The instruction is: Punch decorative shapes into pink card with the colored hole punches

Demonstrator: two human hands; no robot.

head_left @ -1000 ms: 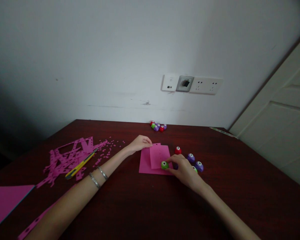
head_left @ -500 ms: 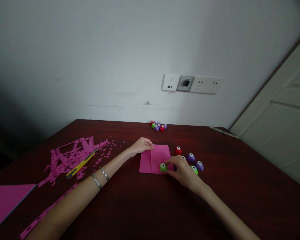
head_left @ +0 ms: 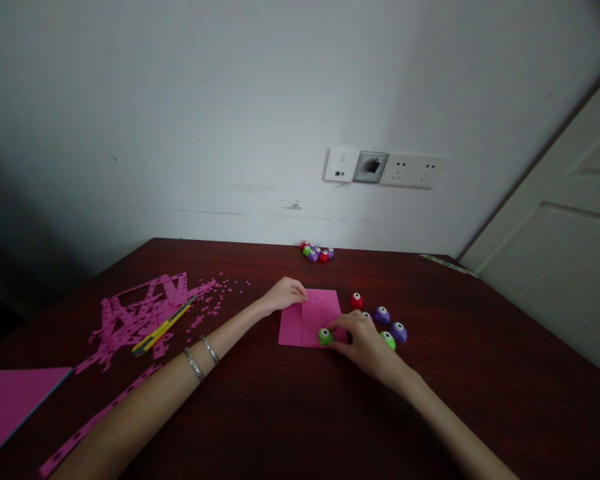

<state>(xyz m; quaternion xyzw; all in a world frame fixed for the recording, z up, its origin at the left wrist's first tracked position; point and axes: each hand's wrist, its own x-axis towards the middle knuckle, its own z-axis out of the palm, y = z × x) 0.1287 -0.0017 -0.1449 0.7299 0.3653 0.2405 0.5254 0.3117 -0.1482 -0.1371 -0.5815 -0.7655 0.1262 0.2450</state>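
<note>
A square of pink paper (head_left: 290, 327) lies on the dark table, with a narrower pink piece (head_left: 320, 310) on top of it that bears faint small marks. My left hand (head_left: 285, 294) is closed at the upper left of this piece, fingertips pinching or pressing its edge; which one I cannot tell. Between thumb and fingers of my right hand (head_left: 359, 335) is a small green craft punch (head_left: 325, 337) with a white and black top, at the paper's lower edge. Close by on the right stand a red punch (head_left: 357, 301), purple punches (head_left: 381, 315) and another green punch (head_left: 388, 340), partly hidden.
Punched pink paper strips (head_left: 135, 313), a yellow utility knife (head_left: 164, 328) and loose confetti (head_left: 210, 307) lie on the left. A larger pink sheet (head_left: 15, 407) is at the near left. More small punches (head_left: 318, 253) cluster by the wall. Sockets (head_left: 413, 171) are set in the wall.
The green punch has shifted very slightly left in my right hand. My left hand has dipped a little, and the upper pink piece looks flatter.
</note>
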